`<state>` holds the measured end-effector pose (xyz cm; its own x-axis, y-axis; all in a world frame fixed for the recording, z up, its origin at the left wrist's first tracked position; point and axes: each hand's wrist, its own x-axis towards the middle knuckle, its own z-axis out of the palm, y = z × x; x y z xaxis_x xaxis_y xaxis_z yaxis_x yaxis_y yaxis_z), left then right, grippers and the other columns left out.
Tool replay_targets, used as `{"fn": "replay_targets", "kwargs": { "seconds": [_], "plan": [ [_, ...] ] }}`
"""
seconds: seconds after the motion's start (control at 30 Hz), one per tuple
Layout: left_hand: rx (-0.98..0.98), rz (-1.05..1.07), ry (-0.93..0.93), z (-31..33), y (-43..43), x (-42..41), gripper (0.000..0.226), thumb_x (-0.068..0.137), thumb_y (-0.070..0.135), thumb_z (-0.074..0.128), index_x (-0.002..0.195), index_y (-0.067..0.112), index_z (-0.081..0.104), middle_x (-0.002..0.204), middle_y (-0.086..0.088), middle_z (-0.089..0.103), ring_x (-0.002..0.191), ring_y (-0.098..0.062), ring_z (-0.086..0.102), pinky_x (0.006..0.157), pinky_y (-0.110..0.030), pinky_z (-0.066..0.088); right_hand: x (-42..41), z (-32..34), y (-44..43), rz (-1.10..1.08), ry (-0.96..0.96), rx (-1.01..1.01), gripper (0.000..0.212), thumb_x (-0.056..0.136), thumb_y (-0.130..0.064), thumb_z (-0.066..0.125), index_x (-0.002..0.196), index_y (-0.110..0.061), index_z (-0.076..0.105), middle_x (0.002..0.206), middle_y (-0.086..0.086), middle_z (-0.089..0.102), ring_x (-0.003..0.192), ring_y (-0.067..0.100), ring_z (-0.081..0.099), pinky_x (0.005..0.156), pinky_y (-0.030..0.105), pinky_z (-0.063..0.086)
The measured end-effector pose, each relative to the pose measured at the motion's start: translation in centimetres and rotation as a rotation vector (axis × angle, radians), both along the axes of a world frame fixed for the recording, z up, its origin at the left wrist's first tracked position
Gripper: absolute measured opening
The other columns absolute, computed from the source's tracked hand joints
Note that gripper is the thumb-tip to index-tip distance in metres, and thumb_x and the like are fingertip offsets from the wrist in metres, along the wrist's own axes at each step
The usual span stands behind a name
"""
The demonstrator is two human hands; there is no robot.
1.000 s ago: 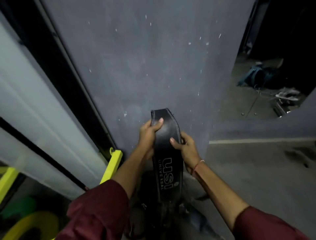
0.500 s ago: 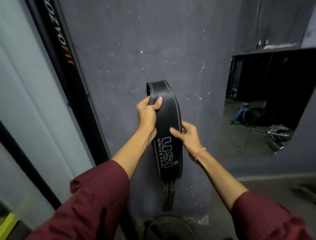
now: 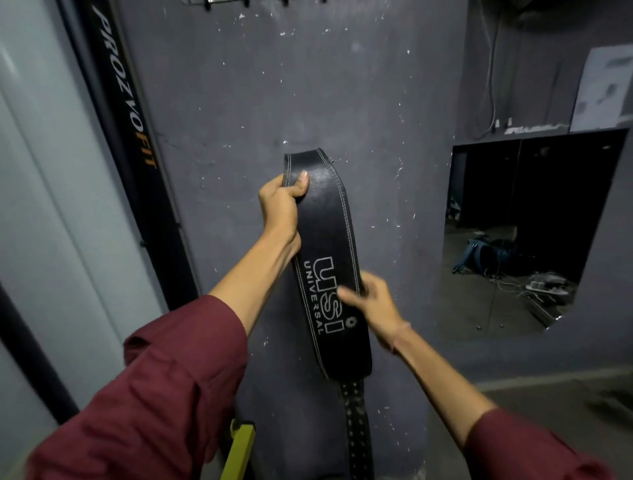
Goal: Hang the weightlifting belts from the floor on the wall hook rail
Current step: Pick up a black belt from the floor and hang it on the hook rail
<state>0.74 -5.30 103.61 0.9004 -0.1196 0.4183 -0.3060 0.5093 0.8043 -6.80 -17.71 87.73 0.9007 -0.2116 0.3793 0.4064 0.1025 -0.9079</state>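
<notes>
You are holding a black leather weightlifting belt up in front of a dark grey wall, its broad back panel facing you with white "USI UNIVERSAL" lettering running down it. Your left hand has its fingers closed over the belt's upper left edge, thumb pressed on the face, likely so the folded top end can be lifted toward the hooks. Your right hand sits lower on the right edge, beside the lettering; it is blurred, so I cannot tell whether those fingers are clamped on the belt or only steadying it. The belt hangs clear of the floor, slightly tilted, close to the wall.

The hook rail appears only as a few dark hook stubs at the very top edge of the view, well above the belt and mostly cut off. The belt's narrow perforated strap trails down out of the frame, so its buckle end is hidden. A yellow bar pokes up at the bottom, partly behind your left sleeve. To the right, an opening in the wall shows a dim room with clutter too dark to identify.
</notes>
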Motion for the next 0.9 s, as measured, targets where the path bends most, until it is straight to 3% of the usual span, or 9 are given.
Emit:
{"fn": "replay_targets", "kwargs": {
  "seconds": [0.07, 0.13, 0.27, 0.37, 0.5, 0.6, 0.67, 0.8, 0.9],
  "plan": [
    [0.006, -0.001, -0.022, 0.6, 0.3, 0.4, 0.001, 0.081, 0.001, 0.068, 0.081, 0.002, 0.067, 0.089, -0.019, 0.06, 0.084, -0.03, 0.057, 0.082, -0.045, 0.047, -1.5, -5.3, -0.1, 0.014, 0.139, -0.039, 0.031, 0.082, 0.001, 0.07, 0.112, 0.003, 0.065, 0.111, 0.015, 0.072, 0.108, 0.036, 0.067, 0.089, 0.037, 0.057],
    [0.018, 0.013, -0.033, 1.1, 0.5, 0.8, 0.012, 0.079, 0.006, 0.069, 0.088, 0.0, 0.066, 0.089, -0.018, 0.058, 0.084, -0.03, 0.055, 0.081, -0.045, 0.046, -2.0, -7.1, -0.4, 0.016, 0.214, -0.101, 0.029, 0.081, 0.001, 0.072, 0.11, 0.002, 0.067, 0.108, 0.012, 0.074, 0.108, 0.034, 0.067, 0.086, 0.031, 0.057],
    [0.048, -0.005, -0.07, 2.4, 0.1, 0.9, 0.009, 0.085, 0.006, 0.068, 0.091, 0.0, 0.066, 0.092, -0.021, 0.062, 0.086, -0.032, 0.06, 0.089, -0.055, 0.051, -0.3, -0.2, -0.5, 0.023, 0.084, -0.088, 0.021, 0.084, 0.005, 0.067, 0.105, 0.003, 0.067, 0.095, 0.005, 0.075, 0.086, 0.016, 0.071, 0.075, 0.023, 0.058],
    [0.035, -0.015, -0.078, 3.5, -0.5, 0.4, 0.002, 0.086, 0.002, 0.066, 0.086, 0.001, 0.068, 0.091, -0.021, 0.065, 0.085, -0.032, 0.063, 0.089, -0.055, 0.052, 0.3, 2.4, -0.3, 0.005, -0.024, 0.037, 0.024, 0.087, 0.003, 0.063, 0.111, 0.007, 0.064, 0.098, 0.01, 0.073, 0.089, 0.02, 0.07, 0.081, 0.032, 0.059],
    [0.044, -0.014, -0.114, 5.1, -0.8, 0.1, 0.003, 0.085, 0.001, 0.066, 0.086, -0.001, 0.068, 0.089, -0.02, 0.065, 0.082, -0.03, 0.063, 0.083, -0.047, 0.054, -1.8, -6.0, -0.6, -0.004, 0.15, -0.058, 0.026, 0.085, -0.007, 0.069, 0.11, 0.002, 0.069, 0.104, 0.01, 0.075, 0.098, 0.024, 0.071, 0.081, 0.028, 0.057],
    [0.043, -0.006, -0.121, 5.5, -0.9, 0.1, 0.004, 0.085, 0.002, 0.067, 0.086, 0.0, 0.069, 0.091, -0.02, 0.065, 0.084, -0.03, 0.062, 0.087, -0.05, 0.053, -2.7, -9.2, -1.4, -0.023, 0.273, -0.121, 0.024, 0.087, -0.006, 0.068, 0.109, 0.003, 0.069, 0.103, 0.011, 0.075, 0.095, 0.024, 0.07, 0.076, 0.022, 0.056],
    [0.045, -0.009, -0.115, 5.5, -0.9, 0.1, 0.004, 0.086, 0.003, 0.066, 0.085, 0.001, 0.069, 0.089, -0.019, 0.066, 0.083, -0.029, 0.063, 0.084, -0.045, 0.053, -2.3, -6.7, -1.1, -0.023, 0.243, -0.14, 0.028, 0.087, -0.008, 0.068, 0.114, 0.001, 0.066, 0.11, 0.01, 0.073, 0.101, 0.022, 0.07, 0.082, 0.024, 0.057],
    [0.104, -0.022, -0.155, 5.2, -1.6, -0.4, 0.008, 0.09, 0.007, 0.064, 0.086, 0.001, 0.067, 0.087, -0.019, 0.066, 0.079, -0.028, 0.064, 0.076, -0.039, 0.052, -0.6, 4.1, 0.2, -0.052, -0.066, 0.038, 0.027, 0.09, 0.0, 0.061, 0.118, 0.001, 0.06, 0.108, 0.009, 0.072, 0.096, 0.019, 0.069, 0.085, 0.031, 0.058],
    [0.177, 0.04, -0.266, 5.1, -2.0, -0.1, 0.018, 0.094, 0.02, 0.063, 0.098, 0.002, 0.066, 0.091, -0.015, 0.069, 0.084, -0.025, 0.066, 0.083, -0.042, 0.055, 0.2, 9.5, 0.7, -0.133, -0.218, 0.064, 0.034, 0.086, 0.006, 0.063, 0.119, -0.003, 0.06, 0.113, 0.014, 0.07, 0.1, 0.024, 0.069, 0.092, 0.04, 0.056]
  ]
}}
